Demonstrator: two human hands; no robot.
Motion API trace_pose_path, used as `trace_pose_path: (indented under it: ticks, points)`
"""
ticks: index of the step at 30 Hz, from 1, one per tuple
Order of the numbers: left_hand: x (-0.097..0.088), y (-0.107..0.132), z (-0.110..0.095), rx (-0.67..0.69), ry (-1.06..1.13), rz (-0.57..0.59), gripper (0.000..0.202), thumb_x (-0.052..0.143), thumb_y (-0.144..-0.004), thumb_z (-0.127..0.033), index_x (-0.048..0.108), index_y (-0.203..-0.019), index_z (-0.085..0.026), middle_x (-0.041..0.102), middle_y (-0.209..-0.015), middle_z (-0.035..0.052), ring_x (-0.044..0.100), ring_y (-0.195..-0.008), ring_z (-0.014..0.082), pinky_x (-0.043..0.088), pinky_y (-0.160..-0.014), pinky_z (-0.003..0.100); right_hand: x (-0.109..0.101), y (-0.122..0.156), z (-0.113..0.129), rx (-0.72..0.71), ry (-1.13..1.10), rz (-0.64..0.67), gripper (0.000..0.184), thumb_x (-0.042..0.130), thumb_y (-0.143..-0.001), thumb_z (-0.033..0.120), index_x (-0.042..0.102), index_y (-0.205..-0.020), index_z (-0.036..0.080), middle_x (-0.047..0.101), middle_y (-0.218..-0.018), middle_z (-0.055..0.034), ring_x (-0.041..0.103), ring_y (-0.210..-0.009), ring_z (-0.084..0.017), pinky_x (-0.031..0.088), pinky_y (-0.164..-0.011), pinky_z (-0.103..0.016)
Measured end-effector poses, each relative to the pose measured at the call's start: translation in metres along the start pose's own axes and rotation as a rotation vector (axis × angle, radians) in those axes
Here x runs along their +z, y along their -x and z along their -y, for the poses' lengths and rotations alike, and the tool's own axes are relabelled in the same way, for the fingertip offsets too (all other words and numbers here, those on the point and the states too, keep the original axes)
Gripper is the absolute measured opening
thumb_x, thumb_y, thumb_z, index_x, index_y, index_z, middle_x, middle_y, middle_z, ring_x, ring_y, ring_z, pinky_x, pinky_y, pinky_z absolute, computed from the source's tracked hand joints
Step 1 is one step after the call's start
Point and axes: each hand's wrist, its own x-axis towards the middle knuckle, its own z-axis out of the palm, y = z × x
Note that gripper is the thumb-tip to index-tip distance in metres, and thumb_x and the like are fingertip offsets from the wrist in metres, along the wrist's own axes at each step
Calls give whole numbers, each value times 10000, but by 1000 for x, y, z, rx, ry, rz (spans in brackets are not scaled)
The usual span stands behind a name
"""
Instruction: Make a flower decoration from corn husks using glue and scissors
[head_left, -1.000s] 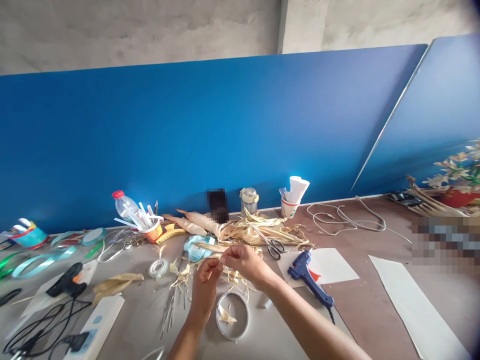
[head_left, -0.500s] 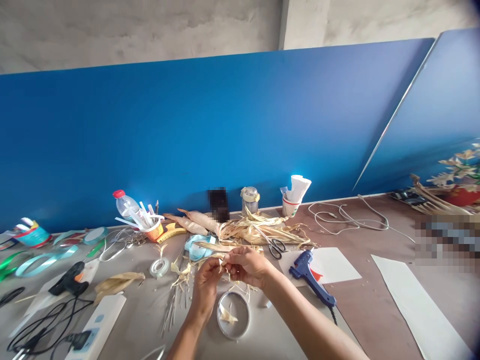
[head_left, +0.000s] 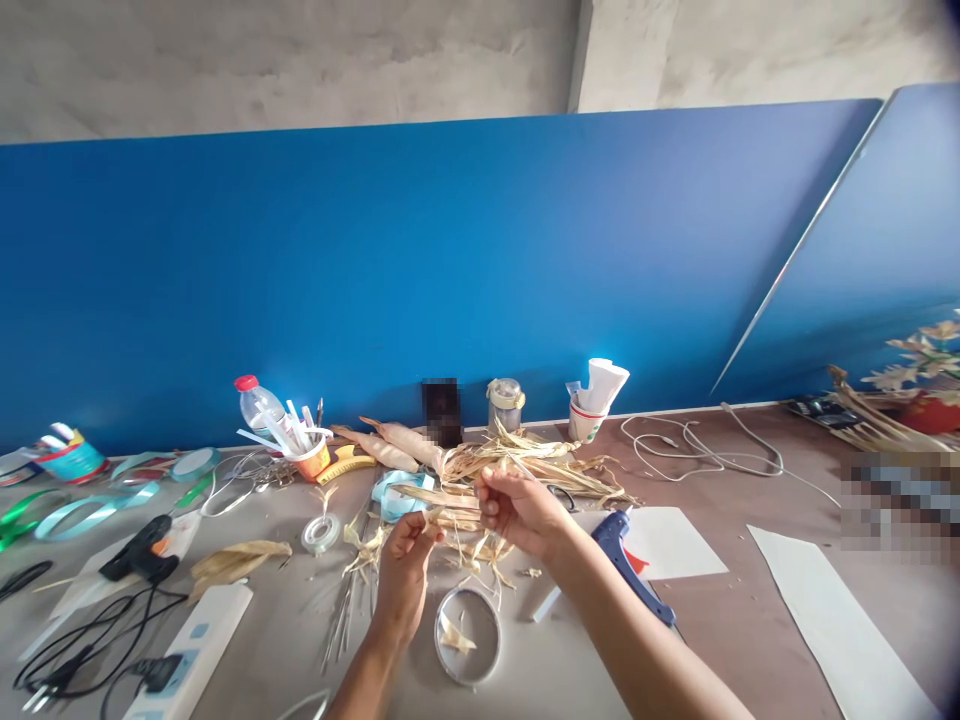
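My left hand (head_left: 403,572) is raised over the table, its thumb and forefinger pinched on a small pale piece of corn husk (head_left: 433,516). To its right and slightly higher, my right hand (head_left: 525,512) has its fingertips pressed together; whatever they hold is too small to make out. Behind both hands lies a heap of dry corn husks (head_left: 540,462). The scissors (head_left: 561,498) there are mostly hidden by my right hand. Below the hands, a clear round ring (head_left: 438,645) surrounds a husk scrap (head_left: 457,634). A blue glue gun (head_left: 622,555) lies right of my right forearm, partly covered by it.
Left of the hands are a tape roll (head_left: 320,536), thin wires (head_left: 345,610), light-blue ribbon (head_left: 396,497) and a power strip (head_left: 196,650). Cups of sticks (head_left: 311,462) and rolled paper (head_left: 585,420) stand near the blue partition (head_left: 450,260). White paper sheets (head_left: 832,610) lie at right.
My hands, together before, have moved apart, the right one going up and to the right. A white stick shows beside my right forearm, and the scissors are now mostly covered.
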Motion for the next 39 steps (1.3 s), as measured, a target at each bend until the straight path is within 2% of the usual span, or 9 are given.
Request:
trace_pose_path:
  ticks: [3, 4, 8, 15, 21, 25, 29, 33, 39]
  points:
    - [-3, -2, 2, -11, 83, -61, 205, 722, -643, -318, 615, -752, -181, 611, -699, -4, 570, -693, 142, 441, -741, 296, -9, -31, 2, -212, 947, -215, 346, 333, -880, 324, 585, -1056, 165, 605, -724, -33, 517, -572, -131, 405, -546, -250]
    - [-4, -3, 3, -24, 92, -80, 220, 729, -635, -318, 611, -763, -183, 609, -699, -7, 574, -690, 142, 443, -736, 293, -11, -43, 1, -233, 1065, -238, 355, 346, -869, 275, 575, -1113, 160, 632, -796, -56, 557, -654, -155, 423, -605, -269]
    - [-8, -3, 7, -60, 45, -112, 265, 739, -622, -326, 604, -800, -183, 611, -720, -4, 580, -677, 140, 448, -718, 275, -10, -82, -8, -311, 1348, -263, 423, 385, -831, 145, 524, -1229, 179, 602, -1097, -117, 525, -1011, -215, 365, -856, -320]
    - [-12, -6, 12, -46, -73, -93, 252, 708, -654, -384, 613, -787, -192, 603, -678, 5, 571, -679, 155, 437, -675, 252, -6, -124, -22, -329, 1712, -264, 506, 350, -847, 97, 366, -1344, 187, 601, -1040, -159, 507, -990, -254, 301, -836, -380]
    - [-11, -4, 12, -20, -143, -90, 242, 688, -670, -390, 624, -794, -193, 613, -692, 23, 582, -689, 179, 446, -676, 276, -12, -140, -26, -330, 1782, -323, 474, 359, -851, 102, 396, -1319, 171, 608, -985, -149, 511, -953, -240, 295, -801, -356]
    - [-9, -4, 11, -35, -123, -123, 265, 701, -637, -413, 632, -776, -199, 618, -689, 23, 589, -671, 182, 459, -656, 278, -10, -137, -31, -331, 1724, -475, 457, 378, -873, 203, 369, -1328, 174, 554, -1094, -147, 476, -1004, -249, 296, -833, -350]
    - [-6, -3, 9, -59, -125, -147, 316, 720, -590, -452, 639, -757, -195, 614, -671, 27, 598, -667, 198, 468, -658, 296, 8, -147, -38, -275, 1612, -687, 624, 440, -848, 348, 263, -1359, 37, 482, -1165, -215, 439, -1050, -296, 303, -862, -376]
    - [-7, -5, 5, -45, -73, -181, 348, 731, -569, -471, 628, -746, -190, 602, -652, 17, 596, -651, 190, 469, -672, 305, 32, -169, -45, -292, 1372, -887, 804, 550, -767, 374, 182, -1380, 8, 429, -1217, -228, 391, -1104, -313, 279, -906, -380]
    - [-10, -11, 7, -35, 31, -189, 326, 745, -580, -416, 622, -762, -174, 617, -665, 7, 576, -633, 148, 460, -686, 281, 48, -193, -48, -217, 1216, -1009, 926, 609, -711, 429, 150, -1392, 3, 429, -1202, -241, 379, -1087, -337, 265, -910, -415]
